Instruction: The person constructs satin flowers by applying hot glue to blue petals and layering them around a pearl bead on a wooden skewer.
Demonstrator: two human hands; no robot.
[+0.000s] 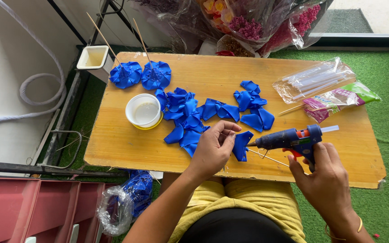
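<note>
My left hand [214, 148] pinches a folded blue ribbon petal [241, 145]; my right hand [323, 173] grips the blue glue gun [289, 138]. Two blue ribbon flowers on sticks [140, 74] are finished, and many loose petals [185, 114] wait on the wooden worktop [113, 144].

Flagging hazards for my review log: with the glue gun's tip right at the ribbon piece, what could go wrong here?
1. The glue gun nozzle sits close to the left hand fingertips pinching the ribbon petal; hot glue could burn them.
2. Glue might drip onto the wooden table.
3. A stray move could scatter the loose petals nearby.
</note>
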